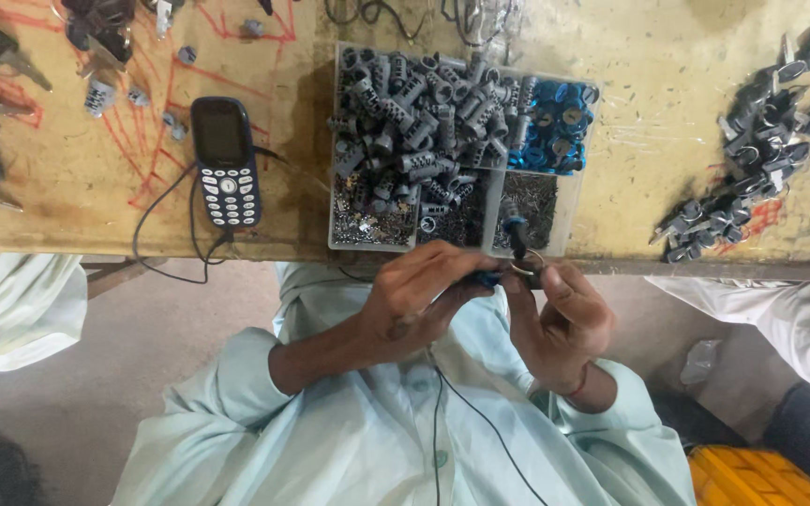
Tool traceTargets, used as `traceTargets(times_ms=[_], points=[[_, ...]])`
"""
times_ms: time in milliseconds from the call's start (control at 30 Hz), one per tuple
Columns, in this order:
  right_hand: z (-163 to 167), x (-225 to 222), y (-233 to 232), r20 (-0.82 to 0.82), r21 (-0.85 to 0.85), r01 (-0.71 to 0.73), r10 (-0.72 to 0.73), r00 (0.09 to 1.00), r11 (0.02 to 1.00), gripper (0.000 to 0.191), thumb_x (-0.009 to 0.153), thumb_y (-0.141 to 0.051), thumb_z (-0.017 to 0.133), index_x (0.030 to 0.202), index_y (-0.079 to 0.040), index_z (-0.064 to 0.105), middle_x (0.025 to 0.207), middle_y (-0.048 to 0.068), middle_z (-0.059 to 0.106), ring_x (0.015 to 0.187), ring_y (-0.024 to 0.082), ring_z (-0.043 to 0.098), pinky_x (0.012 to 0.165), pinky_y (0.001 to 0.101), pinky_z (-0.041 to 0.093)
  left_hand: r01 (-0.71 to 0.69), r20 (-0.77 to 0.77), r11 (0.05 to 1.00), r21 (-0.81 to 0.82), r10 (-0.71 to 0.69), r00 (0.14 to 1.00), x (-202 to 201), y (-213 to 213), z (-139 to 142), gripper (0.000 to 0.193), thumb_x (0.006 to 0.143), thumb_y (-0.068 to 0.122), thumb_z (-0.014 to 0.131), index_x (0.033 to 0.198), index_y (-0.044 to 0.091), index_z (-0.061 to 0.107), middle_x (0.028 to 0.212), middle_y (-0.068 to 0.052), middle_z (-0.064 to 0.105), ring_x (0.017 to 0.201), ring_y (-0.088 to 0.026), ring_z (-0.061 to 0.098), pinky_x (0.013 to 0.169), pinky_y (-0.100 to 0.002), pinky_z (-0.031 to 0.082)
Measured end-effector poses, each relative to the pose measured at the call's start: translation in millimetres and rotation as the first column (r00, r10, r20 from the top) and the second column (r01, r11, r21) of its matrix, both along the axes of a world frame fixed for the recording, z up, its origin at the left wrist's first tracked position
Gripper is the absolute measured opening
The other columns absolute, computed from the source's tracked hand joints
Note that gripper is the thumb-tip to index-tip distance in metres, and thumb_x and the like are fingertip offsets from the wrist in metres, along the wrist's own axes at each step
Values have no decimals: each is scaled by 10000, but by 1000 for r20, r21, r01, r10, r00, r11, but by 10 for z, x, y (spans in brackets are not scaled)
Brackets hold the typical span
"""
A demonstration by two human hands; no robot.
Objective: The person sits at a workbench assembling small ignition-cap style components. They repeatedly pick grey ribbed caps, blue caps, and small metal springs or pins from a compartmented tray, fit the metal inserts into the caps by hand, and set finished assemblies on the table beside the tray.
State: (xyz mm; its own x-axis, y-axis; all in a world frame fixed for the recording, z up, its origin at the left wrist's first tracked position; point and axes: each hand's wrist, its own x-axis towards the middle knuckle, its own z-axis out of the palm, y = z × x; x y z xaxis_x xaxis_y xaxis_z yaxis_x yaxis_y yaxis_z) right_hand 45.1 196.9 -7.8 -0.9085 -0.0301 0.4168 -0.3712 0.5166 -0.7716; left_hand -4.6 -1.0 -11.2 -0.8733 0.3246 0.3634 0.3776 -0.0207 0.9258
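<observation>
Both my hands meet just below the table edge, in front of my pale green shirt. My left hand (416,298) pinches a small black and blue part (515,251) from the left. From the right, the fingertips of my right hand (562,323) grip the same part, where a thin metal ring sits. The part's black end sticks up over the front wall of a clear compartment box (569,211). How the part's pieces fit together is hidden by my fingers.
The box holds grey cylinders (419,112), blue pieces (555,122) and small metal bits. A dark button phone (225,161) with a black cable lies to its left. Grey-black parts (747,159) are heaped at right, with keys at far left. People in white sit on both sides. A yellow crate (752,478) stands on the floor.
</observation>
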Motion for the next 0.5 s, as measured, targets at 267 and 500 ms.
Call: traceTargets(times_ms=[267, 500], points=[[174, -25, 120, 207, 163, -261, 225, 952, 952, 582, 831, 10, 792, 1324, -54, 487, 1042, 193, 660, 874, 317, 689, 724, 380, 561, -11, 244, 995, 97, -13, 970, 111, -83, -17, 309, 917, 9, 789, 1202, -3, 668, 1057, -121, 731, 941, -217, 731, 818, -346, 610], [1034, -764, -128, 685, 278, -704, 378, 623, 654, 686, 745, -272, 934, 1276, -73, 549, 983, 120, 691, 820, 289, 694, 672, 427, 554, 220, 303, 970, 100, -240, 922, 60, -250, 92, 225, 955, 149, 775, 1112, 14, 686, 901, -104, 724, 826, -158, 699, 743, -331, 540]])
